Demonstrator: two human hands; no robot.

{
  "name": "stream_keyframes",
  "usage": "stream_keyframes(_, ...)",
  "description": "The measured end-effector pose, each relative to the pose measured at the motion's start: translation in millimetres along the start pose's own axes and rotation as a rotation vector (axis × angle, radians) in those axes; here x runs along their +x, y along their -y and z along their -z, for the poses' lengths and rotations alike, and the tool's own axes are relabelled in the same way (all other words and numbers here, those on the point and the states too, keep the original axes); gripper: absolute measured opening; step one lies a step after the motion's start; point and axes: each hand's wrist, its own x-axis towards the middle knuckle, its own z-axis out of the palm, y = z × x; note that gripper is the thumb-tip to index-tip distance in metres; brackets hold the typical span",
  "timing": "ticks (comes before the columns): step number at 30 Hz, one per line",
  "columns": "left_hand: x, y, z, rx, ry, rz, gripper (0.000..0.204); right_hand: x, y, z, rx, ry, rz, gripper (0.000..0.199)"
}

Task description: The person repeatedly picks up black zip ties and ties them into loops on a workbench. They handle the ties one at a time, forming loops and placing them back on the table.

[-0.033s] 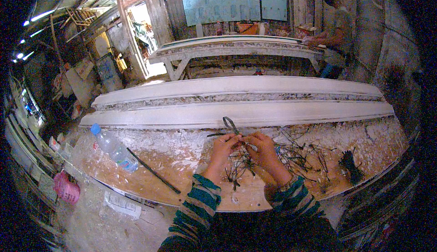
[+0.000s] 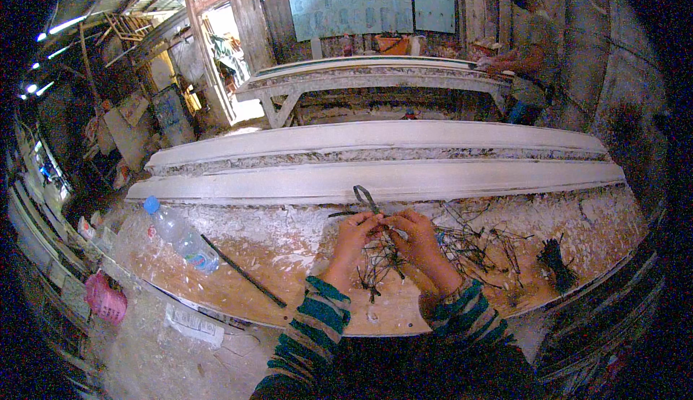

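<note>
My left hand [image 2: 351,242] and my right hand [image 2: 421,242] meet over the middle of the work table, fingertips pinched together. Between them they hold a thin dark strip [image 2: 363,195], bent into a narrow loop that rises beyond the fingers. One dark end sticks out to the left; the part inside my fingers is hidden. Dark strands [image 2: 373,276] lie tangled below and between my wrists. More loose strands [image 2: 480,247] are scattered to the right, and a thicker dark bundle [image 2: 556,266] sits farther right.
A clear bottle with a blue cap [image 2: 178,232] lies at left beside a thin black rod [image 2: 244,272]. Long white boards [image 2: 375,181] span the table's far side. A pink container [image 2: 106,299] is at the lower left. Another person [image 2: 530,50] works at the far bench [image 2: 375,84].
</note>
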Motion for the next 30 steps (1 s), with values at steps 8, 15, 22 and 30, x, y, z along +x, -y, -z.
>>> stream_keyframes(8,1,4,2,-0.007,0.037,0.014,0.018,-1,-6,-2,-0.095,-0.047,0.061,0.026)
stream_keyframes(15,1,5,1,-0.006,0.038,0.031,0.018,-2,-8,-3,-0.140,-0.075,0.061,0.026)
stream_keyframes(22,2,5,2,-0.028,0.053,0.036,0.018,-2,-11,-3,-0.123,-0.036,0.058,0.030)
stream_keyframes(30,1,5,1,-0.029,0.044,0.068,0.017,-1,-3,0,-0.144,-0.054,0.127,0.027)
